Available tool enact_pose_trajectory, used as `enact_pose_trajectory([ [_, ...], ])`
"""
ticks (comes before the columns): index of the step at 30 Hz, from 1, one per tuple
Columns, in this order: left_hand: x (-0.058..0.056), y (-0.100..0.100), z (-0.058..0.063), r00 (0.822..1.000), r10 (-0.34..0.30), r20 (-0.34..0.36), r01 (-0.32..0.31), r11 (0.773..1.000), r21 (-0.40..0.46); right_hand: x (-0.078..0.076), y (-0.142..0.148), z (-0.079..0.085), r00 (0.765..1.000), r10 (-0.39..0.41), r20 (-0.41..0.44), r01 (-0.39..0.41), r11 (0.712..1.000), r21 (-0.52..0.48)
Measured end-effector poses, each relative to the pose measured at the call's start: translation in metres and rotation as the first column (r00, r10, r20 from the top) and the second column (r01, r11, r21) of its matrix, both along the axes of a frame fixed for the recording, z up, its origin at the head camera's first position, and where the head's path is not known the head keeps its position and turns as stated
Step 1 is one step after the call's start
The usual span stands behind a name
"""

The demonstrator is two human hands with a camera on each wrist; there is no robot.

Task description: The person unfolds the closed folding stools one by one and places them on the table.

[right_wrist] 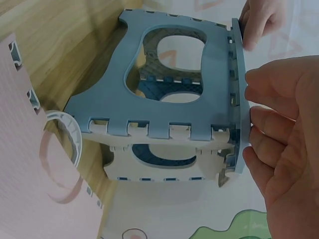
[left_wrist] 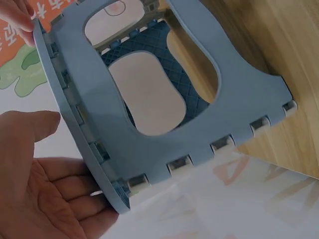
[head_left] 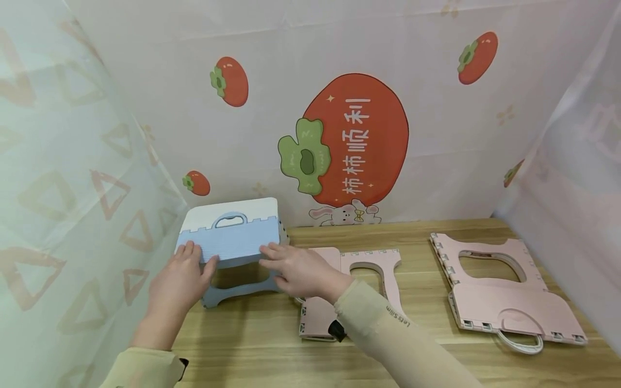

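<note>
A blue and white folding step stool [head_left: 237, 237] stands unfolded on its legs at the table's back left. A blue carry handle lies on its top. On the left part of the seat rest the fingers of my left hand [head_left: 180, 275]. At the seat's right front edge, my right hand [head_left: 303, 269] touches with its fingers extended. In the left wrist view, the left hand [left_wrist: 60, 189] has its fingertips along the edge of the seat, thumb apart. The right wrist view shows the right hand's fingertips [right_wrist: 256, 129] against the seat edge.
A folded pink stool [head_left: 322, 318] lies in the middle, partly under my right forearm. Another pink folded stool [head_left: 514, 302] lies at the right, its handle toward the front. The wooden table [head_left: 247, 345] meets printed cloth walls [head_left: 271, 134] at the back and sides.
</note>
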State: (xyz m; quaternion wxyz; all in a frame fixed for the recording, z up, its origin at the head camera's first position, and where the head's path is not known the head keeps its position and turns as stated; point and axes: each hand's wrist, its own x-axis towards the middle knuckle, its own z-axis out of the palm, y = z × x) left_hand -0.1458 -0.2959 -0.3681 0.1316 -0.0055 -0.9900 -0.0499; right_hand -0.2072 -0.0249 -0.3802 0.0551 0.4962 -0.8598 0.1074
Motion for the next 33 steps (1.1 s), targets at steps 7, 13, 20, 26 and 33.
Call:
enact_pose_trajectory([
  [7, -0.006, 0.010, -0.005, 0.995, 0.094, -0.040, -0.094, 0.996, 0.012, 0.005, -0.004, -0.003, 0.999, 0.034, -0.035, -0.034, 0.999, -0.008],
  [13, -0.008, 0.011, -0.006, 0.993, 0.109, -0.035, -0.108, 0.994, 0.033, 0.005, -0.003, -0.004, 0.999, 0.040, -0.011, -0.041, 0.999, -0.022],
  [20, -0.010, 0.009, -0.006, 0.994, 0.110, -0.025, -0.109, 0.993, 0.053, 0.000, 0.001, -0.008, 0.996, 0.084, 0.025, -0.083, 0.996, -0.032],
  [26, -0.011, 0.009, -0.005, 0.993, 0.117, 0.000, -0.117, 0.991, 0.067, -0.002, 0.005, -0.011, 0.994, 0.096, 0.046, -0.097, 0.995, 0.005],
  [33, -0.013, 0.005, -0.005, 0.993, 0.121, -0.002, -0.120, 0.989, 0.085, -0.003, 0.009, -0.012, 0.994, 0.089, 0.060, -0.089, 0.996, -0.011],
])
